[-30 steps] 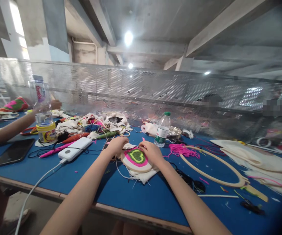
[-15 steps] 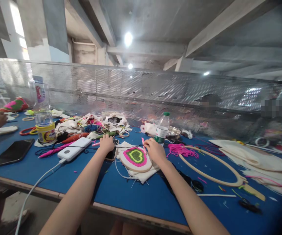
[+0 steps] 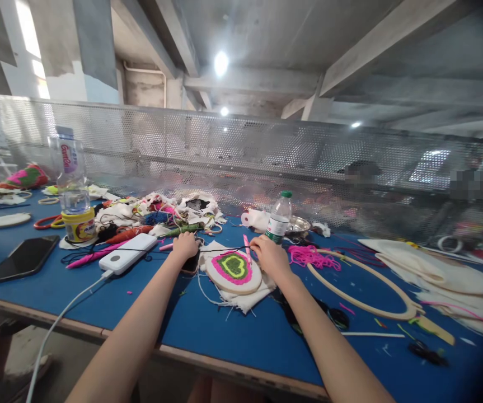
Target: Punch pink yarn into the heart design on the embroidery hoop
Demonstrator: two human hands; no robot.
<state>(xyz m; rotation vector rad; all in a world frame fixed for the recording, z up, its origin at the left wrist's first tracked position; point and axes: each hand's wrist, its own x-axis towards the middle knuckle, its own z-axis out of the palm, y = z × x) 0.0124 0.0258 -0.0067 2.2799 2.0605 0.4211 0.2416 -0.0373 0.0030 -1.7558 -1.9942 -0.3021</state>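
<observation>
A small embroidery hoop (image 3: 233, 272) with a pink and green tufted patch on white cloth lies on the blue table (image 3: 233, 336) between my hands. My left hand (image 3: 184, 247) rests fingers-down on a dark phone (image 3: 191, 263) just left of the hoop. My right hand (image 3: 268, 256) sits at the hoop's right edge, fingers closed on a pink punch needle (image 3: 247, 247). A dark thread runs from hand to hand across the top of the hoop.
Left of me lie a white power bank (image 3: 127, 254) with its cable, a black phone (image 3: 22, 258), a yellow tub under a bottle (image 3: 74, 187) and a heap of cloth scraps (image 3: 157, 212). A water bottle (image 3: 278, 220), pink yarn (image 3: 312, 257) and a large wooden hoop (image 3: 367, 291) lie to the right.
My left hand has slid off the hoop's top edge to the phone on its left. My right hand has shifted to the hoop's right edge. The neighbour's arm at far left has withdrawn.
</observation>
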